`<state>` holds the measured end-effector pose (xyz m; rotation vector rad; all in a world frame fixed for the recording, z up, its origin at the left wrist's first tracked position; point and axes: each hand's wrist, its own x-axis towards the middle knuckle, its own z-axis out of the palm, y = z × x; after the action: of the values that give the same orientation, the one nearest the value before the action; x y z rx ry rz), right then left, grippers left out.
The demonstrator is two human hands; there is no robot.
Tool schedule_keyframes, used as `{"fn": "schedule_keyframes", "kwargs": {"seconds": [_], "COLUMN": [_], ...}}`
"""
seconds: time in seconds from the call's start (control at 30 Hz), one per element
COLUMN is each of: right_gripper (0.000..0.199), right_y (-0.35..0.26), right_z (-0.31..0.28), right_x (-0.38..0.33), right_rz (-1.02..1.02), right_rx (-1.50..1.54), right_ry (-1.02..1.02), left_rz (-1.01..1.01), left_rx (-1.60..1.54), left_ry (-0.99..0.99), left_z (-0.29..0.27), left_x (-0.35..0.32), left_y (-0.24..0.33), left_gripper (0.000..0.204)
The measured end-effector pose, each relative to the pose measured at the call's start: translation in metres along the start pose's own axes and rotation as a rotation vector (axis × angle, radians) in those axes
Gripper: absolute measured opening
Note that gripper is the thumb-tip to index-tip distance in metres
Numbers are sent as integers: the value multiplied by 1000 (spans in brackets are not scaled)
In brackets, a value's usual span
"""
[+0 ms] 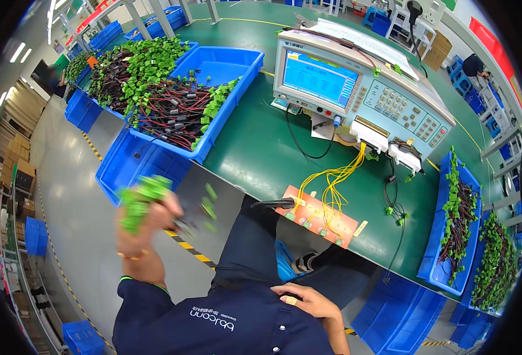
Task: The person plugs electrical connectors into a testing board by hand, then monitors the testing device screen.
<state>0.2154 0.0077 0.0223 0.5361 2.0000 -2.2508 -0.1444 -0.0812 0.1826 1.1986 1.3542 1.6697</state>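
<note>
My left hand (159, 214) is raised at the left, closed around a bunch of green-ended cables (135, 204). Motion smears the bunch and its dangling ends. My right hand (309, 300) lies against my lap with its fingers stretched out, a pale yellow wrap on one finger, and nothing in it. In front of me, an orange-red board (319, 218) with small connectors sits at the table's edge. Yellow wires (335, 178) run from it to a bench tester (361, 89) with a lit blue screen.
Blue bins with green-and-black cables stand on the left (222, 133) and right (429, 260) of the green table (246, 160). Blue crates (400, 313) sit below its edge. A black cable (396, 207) hangs over the front. Papers (364, 44) lie on the tester.
</note>
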Motion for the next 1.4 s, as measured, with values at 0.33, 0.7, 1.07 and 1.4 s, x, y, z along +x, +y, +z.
{"fn": "schedule_keyframes", "kwargs": {"seconds": [0.33,0.7,1.07,1.4], "right_gripper": [27,23,64,17], "right_y": [-24,-42,-22,-36], "right_z": [-45,-222,-376,-375], "right_x": [-45,-237,-217,-238], "right_rz": [-92,-27,243,-182], "right_rx": [-91,-551,-1398,-1040], "right_ry": [620,1643,1562,2001], "left_rz": [347,152,339,292], "left_rx": [1373,1122,1137,1009], "left_ry": [-81,-242,141,118], "left_z": [-69,-87,-3,38], "left_x": [168,154,89,38], "left_y": [-21,-135,-106,-98], "left_gripper": [38,74,42,27]}}
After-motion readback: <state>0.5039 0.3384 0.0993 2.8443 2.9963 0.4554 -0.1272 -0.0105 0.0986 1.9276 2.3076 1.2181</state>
